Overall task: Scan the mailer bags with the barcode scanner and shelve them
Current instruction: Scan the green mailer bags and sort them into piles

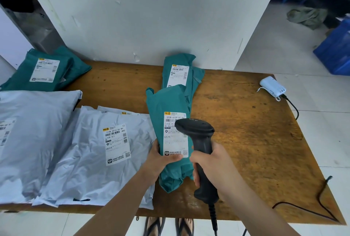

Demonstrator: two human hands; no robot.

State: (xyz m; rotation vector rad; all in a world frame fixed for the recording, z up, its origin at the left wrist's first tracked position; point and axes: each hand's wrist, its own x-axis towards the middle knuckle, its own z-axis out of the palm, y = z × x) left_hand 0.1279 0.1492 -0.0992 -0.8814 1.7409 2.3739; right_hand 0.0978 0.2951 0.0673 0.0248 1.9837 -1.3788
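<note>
A teal mailer bag with a white label lies lengthwise at the middle of the wooden table. My left hand grips its near part, thumb on the label's lower edge. My right hand holds a black barcode scanner by its handle, its head hovering over the label's right side. A second teal mailer lies behind it against the white wall. Grey mailers with labels lie to the left, and another teal mailer rests at the far left.
A pale blue power bank with a black cable sits at the table's right edge. A white panel rises behind the table. Blue crate stands on the tiled floor at right. Sandalled feet show under the front edge.
</note>
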